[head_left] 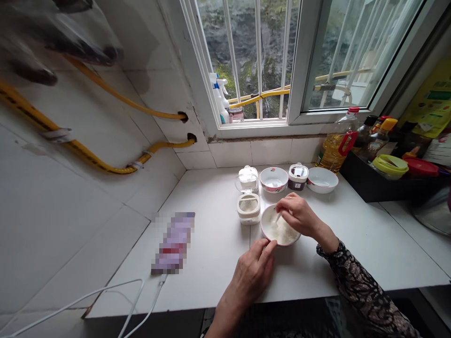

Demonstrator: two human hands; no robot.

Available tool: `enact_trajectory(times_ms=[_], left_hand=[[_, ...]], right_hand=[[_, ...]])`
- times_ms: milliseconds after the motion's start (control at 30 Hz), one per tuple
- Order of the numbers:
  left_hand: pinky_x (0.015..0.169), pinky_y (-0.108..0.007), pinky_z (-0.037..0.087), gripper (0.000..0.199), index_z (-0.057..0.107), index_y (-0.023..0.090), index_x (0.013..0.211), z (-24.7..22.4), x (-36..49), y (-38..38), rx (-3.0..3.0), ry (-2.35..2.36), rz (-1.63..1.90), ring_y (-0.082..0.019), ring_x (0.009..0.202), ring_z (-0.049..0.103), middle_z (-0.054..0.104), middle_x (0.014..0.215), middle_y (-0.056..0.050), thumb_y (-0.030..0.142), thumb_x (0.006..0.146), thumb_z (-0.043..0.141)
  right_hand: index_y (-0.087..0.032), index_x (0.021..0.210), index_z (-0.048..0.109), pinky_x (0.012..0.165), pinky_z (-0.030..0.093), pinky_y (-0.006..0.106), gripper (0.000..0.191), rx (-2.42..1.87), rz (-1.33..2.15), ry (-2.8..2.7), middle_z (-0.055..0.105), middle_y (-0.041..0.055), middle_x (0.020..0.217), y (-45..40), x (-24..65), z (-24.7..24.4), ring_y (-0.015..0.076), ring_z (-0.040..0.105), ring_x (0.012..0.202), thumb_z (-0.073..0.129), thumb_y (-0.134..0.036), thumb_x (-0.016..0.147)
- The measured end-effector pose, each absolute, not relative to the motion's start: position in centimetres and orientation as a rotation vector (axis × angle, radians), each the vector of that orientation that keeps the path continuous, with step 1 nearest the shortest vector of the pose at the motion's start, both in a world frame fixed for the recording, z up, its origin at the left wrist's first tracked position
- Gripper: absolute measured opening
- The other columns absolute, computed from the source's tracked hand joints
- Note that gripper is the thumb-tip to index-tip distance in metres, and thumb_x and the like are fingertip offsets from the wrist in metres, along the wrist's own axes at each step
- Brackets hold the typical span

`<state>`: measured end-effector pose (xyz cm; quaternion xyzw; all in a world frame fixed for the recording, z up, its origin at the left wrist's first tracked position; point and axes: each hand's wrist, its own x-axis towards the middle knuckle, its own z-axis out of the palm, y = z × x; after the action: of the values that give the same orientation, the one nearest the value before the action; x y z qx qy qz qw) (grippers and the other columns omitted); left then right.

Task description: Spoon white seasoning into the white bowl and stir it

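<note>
A white bowl with a pinkish rim stands on the counter, holding a pale, loose, grainy substance. My right hand is closed around the thin handle of a light-coloured spoon, whose lower end dips into that substance. At the bowl's near left edge, my left hand grips the rim with thumb and finger; its other fingers are curled and partly hidden. Just left of the bowl is a lidded, cream seasoning box. Behind that, a white seasoning box has its clear lid raised.
A flower-patterned bowl, a dark-filled seasoning box and another white bowl line the back. An oil bottle stands beside a black rack of bottles. A blurred purple phone-like object with a white cable lies left.
</note>
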<state>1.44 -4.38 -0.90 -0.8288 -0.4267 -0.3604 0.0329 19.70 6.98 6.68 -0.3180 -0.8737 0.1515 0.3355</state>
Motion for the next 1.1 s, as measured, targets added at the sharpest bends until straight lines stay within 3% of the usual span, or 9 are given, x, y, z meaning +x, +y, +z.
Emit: enact_trajectory(times_ms=[200, 367, 500, 700, 1100], left_hand=[[0.075, -0.026, 0.059, 0.044, 0.045, 0.018, 0.134, -1.0, 1.3, -4.4, -2.556, -1.314, -1.102, -0.019, 0.094, 0.067, 0.064, 0.106, -0.011, 0.009, 0.091, 0.041], [0.075, -0.026, 0.059, 0.044, 0.046, 0.018, 0.133, -1.1, 1.3, -4.4, -2.552, -1.306, -1.109, -0.019, 0.095, 0.067, 0.064, 0.107, -0.011, 0.008, 0.091, 0.042], [0.075, -0.026, 0.059, 0.043, 0.047, 0.017, 0.132, -1.1, 1.4, -4.4, -2.548, -1.307, -1.110, -0.019, 0.096, 0.066, 0.064, 0.107, -0.011, 0.007, 0.090, 0.042], [0.074, -0.027, 0.059, 0.042, 0.047, 0.016, 0.130, -0.9, 1.4, -4.4, -2.545, -1.298, -1.124, -0.020, 0.096, 0.066, 0.064, 0.107, -0.011, 0.007, 0.090, 0.041], [0.075, -0.028, 0.059, 0.040, 0.048, 0.015, 0.129, -0.9, 1.5, -4.4, -2.552, -1.279, -1.142, -0.020, 0.095, 0.066, 0.064, 0.107, -0.011, 0.007, 0.090, 0.041]], right_hand=[[-0.019, 0.066, 0.058, 0.074, 0.040, 0.030, 0.022, -0.853, 0.590, -2.384, 0.062, -0.0005, 0.063, 6.5, 19.0, 6.4, 0.0136, 0.048, 0.060, 0.044, -0.007, 0.078], [-0.019, 0.063, 0.058, 0.056, 0.036, 0.025, 0.019, -1.015, 0.969, -2.062, 0.051, -0.0040, 0.049, 6.9, 19.3, 6.7, 0.0119, 0.045, 0.051, 0.044, -0.013, 0.074], [-0.018, 0.060, 0.060, 0.053, 0.036, 0.025, 0.016, -1.081, 1.208, -1.743, 0.049, -0.0043, 0.044, 7.7, 19.6, 6.7, 0.0114, 0.043, 0.046, 0.047, -0.020, 0.068], [-0.018, 0.055, 0.062, 0.052, 0.034, 0.026, 0.013, -1.073, 1.315, -1.514, 0.051, -0.0027, 0.045, 8.4, 19.9, 6.9, 0.0115, 0.043, 0.046, 0.051, -0.024, 0.058], [-0.017, 0.056, 0.063, 0.054, 0.036, 0.027, 0.012, -1.033, 1.380, -1.404, 0.049, -0.0039, 0.043, 8.3, 19.8, 7.1, 0.0106, 0.041, 0.046, 0.054, -0.024, 0.059]])
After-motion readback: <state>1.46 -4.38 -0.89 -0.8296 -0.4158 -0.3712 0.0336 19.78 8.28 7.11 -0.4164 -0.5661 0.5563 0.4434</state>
